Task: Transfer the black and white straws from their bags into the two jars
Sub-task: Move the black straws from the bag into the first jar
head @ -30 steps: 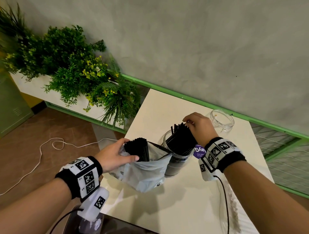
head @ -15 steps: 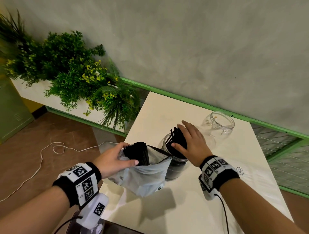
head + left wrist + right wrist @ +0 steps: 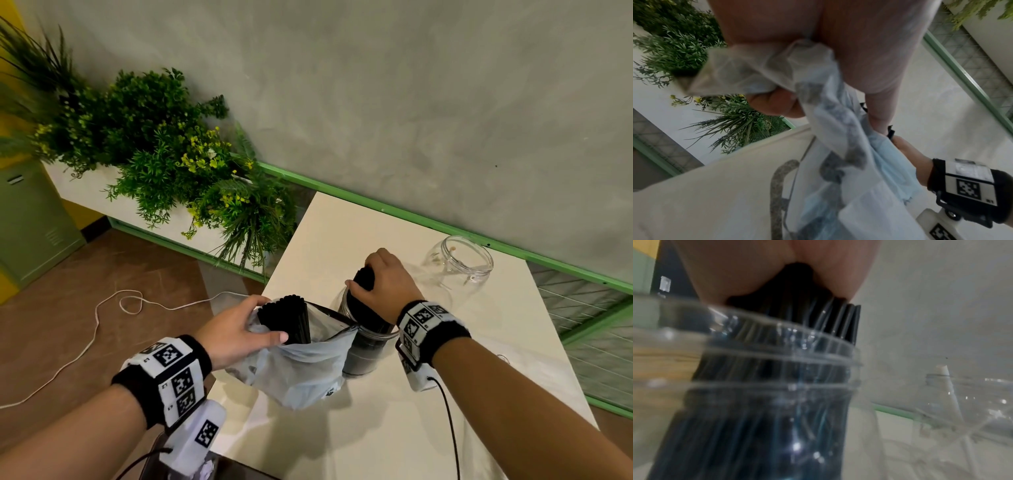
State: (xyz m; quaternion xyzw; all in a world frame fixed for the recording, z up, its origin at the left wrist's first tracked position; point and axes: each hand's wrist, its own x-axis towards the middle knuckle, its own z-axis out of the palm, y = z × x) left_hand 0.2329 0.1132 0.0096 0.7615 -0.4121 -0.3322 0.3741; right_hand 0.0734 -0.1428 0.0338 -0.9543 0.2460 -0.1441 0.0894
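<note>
Right hand (image 3: 383,284) now clasps straws (image 3: 797,318) in jar (image 3: 760,369).

The left hand (image 3: 236,334) holds the open top of a pale plastic bag (image 3: 301,373) on the white table (image 3: 376,442), and a bunch of black straws (image 3: 286,320) sticks up out of the bag beside the thumb. Just to the right of the bag stands a clear jar (image 3: 364,346) packed with more black straws, and the right hand (image 3: 385,284) sits curled over their tops. A second clear jar (image 3: 460,262) stands farther back by the green rail (image 3: 411,216), green plants (image 3: 164,161) fill a long white box on the left, and a white cord (image 3: 102,318) lies on the brown floor
</note>
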